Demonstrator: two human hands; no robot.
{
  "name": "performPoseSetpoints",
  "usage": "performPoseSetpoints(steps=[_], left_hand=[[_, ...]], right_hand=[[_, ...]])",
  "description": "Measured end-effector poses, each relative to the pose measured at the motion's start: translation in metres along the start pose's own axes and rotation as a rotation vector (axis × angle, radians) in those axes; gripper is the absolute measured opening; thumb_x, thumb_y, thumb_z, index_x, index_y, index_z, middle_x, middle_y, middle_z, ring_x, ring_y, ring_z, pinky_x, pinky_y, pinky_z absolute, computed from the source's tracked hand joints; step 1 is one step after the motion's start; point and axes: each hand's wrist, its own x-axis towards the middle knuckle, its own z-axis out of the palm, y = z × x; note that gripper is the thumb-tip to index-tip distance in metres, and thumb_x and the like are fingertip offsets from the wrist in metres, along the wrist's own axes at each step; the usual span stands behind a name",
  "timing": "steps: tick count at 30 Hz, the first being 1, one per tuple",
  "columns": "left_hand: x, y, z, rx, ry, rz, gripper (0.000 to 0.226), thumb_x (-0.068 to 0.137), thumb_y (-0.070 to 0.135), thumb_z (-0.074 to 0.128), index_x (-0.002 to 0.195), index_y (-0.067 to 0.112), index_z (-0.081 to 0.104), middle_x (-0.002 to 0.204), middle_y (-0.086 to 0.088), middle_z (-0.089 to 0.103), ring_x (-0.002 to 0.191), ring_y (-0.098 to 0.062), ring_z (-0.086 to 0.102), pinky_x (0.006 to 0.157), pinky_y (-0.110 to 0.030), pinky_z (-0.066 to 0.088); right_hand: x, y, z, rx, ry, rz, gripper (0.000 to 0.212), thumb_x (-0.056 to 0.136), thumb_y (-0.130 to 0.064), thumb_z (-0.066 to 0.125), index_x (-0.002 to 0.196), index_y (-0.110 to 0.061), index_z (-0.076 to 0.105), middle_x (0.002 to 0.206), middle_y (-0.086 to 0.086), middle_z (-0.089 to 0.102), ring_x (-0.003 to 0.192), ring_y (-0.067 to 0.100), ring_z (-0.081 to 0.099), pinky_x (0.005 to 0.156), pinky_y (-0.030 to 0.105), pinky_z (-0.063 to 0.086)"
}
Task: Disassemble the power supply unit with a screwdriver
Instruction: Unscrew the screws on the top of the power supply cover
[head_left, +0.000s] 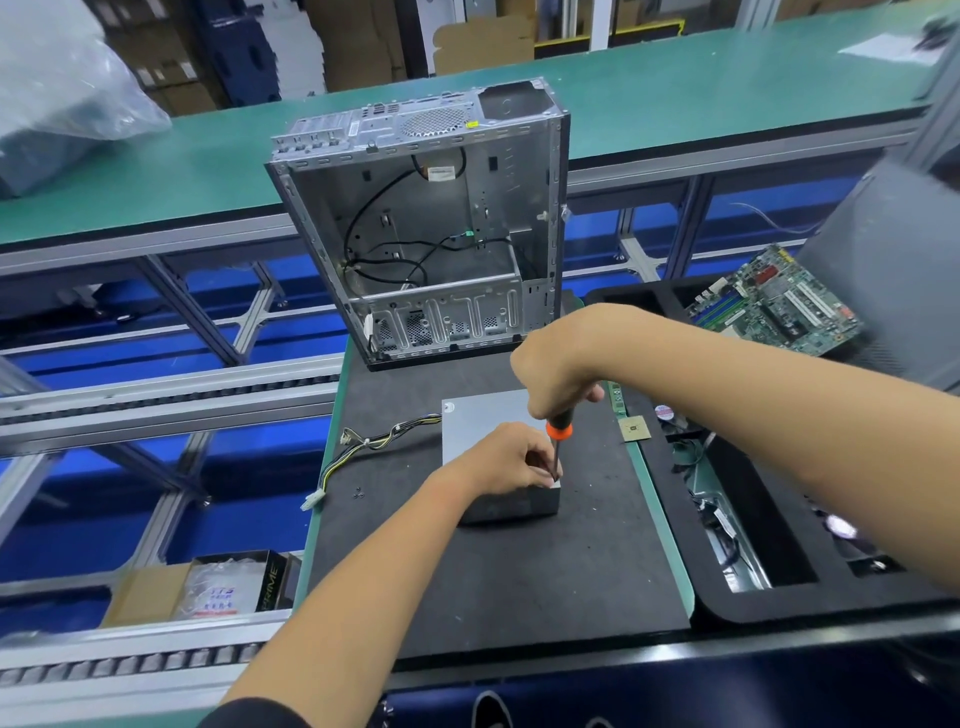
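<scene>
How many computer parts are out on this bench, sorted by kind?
Empty computer case: 1
Power supply box: 1
Green circuit board: 1
Small square chip: 1
Loose screws: 2
Total: 6

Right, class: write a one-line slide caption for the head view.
Right hand drives an orange-and-black screwdriver into a grey metal power supply unit, steadied by the left hand.
</scene>
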Motion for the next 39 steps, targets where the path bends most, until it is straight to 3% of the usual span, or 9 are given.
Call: performPoseSetpoints(steps=[5,11,14,18,21,27,31,34,39], left_hand=[[0.006,0.003,-0.008,-0.006,-0.074,-0.005,0.006,0.075,-0.008,0.07,0.078,-0.003,0.069,0.09,-0.016,0.072,0.067,-0.001,0.063,0.068,-0.015,0.051],[0.009,0.007,-0.013,0.013,-0.129,-0.051,0.012,0.074,0.004,0.078,0.081,-0.003,0.071,0.075,0.007,0.071,0.068,0.001,0.063,0.068,-0.013,0.047],[0.006,0.008,-0.011,0.031,-0.114,-0.066,0.016,0.074,0.01,0.079,0.081,0.001,0.068,0.067,0.021,0.063,0.064,0.013,0.058,0.064,-0.006,0.041],[0.004,0.008,-0.007,0.031,-0.096,-0.067,0.026,0.077,0.01,0.077,0.093,-0.005,0.064,0.074,0.009,0.064,0.064,0.014,0.057,0.069,-0.011,0.043],[0.005,0.013,-0.009,0.073,-0.097,-0.04,0.017,0.075,0.007,0.078,0.081,-0.007,0.069,0.077,0.0,0.07,0.065,0.003,0.06,0.071,-0.021,0.048],[0.006,0.013,-0.017,0.123,-0.173,-0.03,0.013,0.077,0.001,0.074,0.089,-0.003,0.072,0.086,-0.003,0.071,0.067,0.005,0.059,0.067,-0.009,0.046],[0.01,0.019,-0.018,0.142,-0.191,-0.035,0.015,0.076,-0.006,0.071,0.091,-0.006,0.07,0.092,-0.018,0.072,0.075,-0.015,0.061,0.078,-0.026,0.051],[0.011,0.021,-0.018,0.126,-0.225,-0.049,0.019,0.075,-0.009,0.068,0.095,-0.009,0.068,0.095,-0.021,0.07,0.069,-0.009,0.059,0.077,-0.023,0.05],[0.011,0.024,-0.017,0.119,-0.227,-0.1,0.017,0.077,-0.008,0.067,0.094,-0.005,0.066,0.085,-0.011,0.066,0.068,-0.007,0.056,0.074,-0.021,0.048]], right_hand=[[-0.009,0.007,0.005,-0.133,0.058,-0.092,0.028,0.083,-0.024,0.059,0.062,-0.006,0.059,0.065,0.012,0.067,0.058,0.023,0.052,0.052,0.026,0.041],[-0.015,0.002,0.005,-0.36,0.224,-0.212,0.027,0.079,-0.021,0.066,0.056,-0.012,0.055,0.053,0.002,0.046,0.054,0.021,0.043,0.053,0.031,0.041],[-0.013,-0.007,0.005,-0.308,0.281,-0.27,0.012,0.073,-0.024,0.066,0.071,-0.013,0.071,0.057,0.003,0.059,0.058,0.022,0.051,0.051,0.027,0.041],[-0.008,-0.005,0.004,0.068,0.147,-0.108,0.041,0.086,-0.042,0.049,0.066,-0.009,0.064,0.039,-0.001,0.059,0.045,0.019,0.064,0.052,0.025,0.05],[-0.002,0.001,0.002,0.082,0.119,0.022,0.037,0.092,-0.025,0.04,0.063,-0.007,0.054,0.028,0.0,0.049,0.046,0.025,0.061,0.051,0.026,0.045],[-0.003,0.003,0.009,-0.043,0.11,-0.09,0.015,0.089,-0.021,0.05,0.093,-0.009,0.058,0.084,0.011,0.068,0.07,0.023,0.06,0.052,0.029,0.037],[-0.008,0.013,0.005,-0.068,0.186,-0.204,0.035,0.079,-0.028,0.073,0.103,-0.017,0.05,0.075,-0.011,0.046,0.07,0.01,0.044,0.051,0.026,0.028],[-0.006,0.01,0.005,0.018,0.215,-0.29,0.029,0.074,-0.024,0.078,0.091,-0.018,0.055,0.071,-0.015,0.052,0.076,0.012,0.05,0.052,0.022,0.031],[-0.006,0.01,0.003,0.125,0.132,-0.115,0.046,0.089,-0.055,0.051,0.084,-0.01,0.056,0.07,0.004,0.066,0.056,0.022,0.068,0.052,0.027,0.047]])
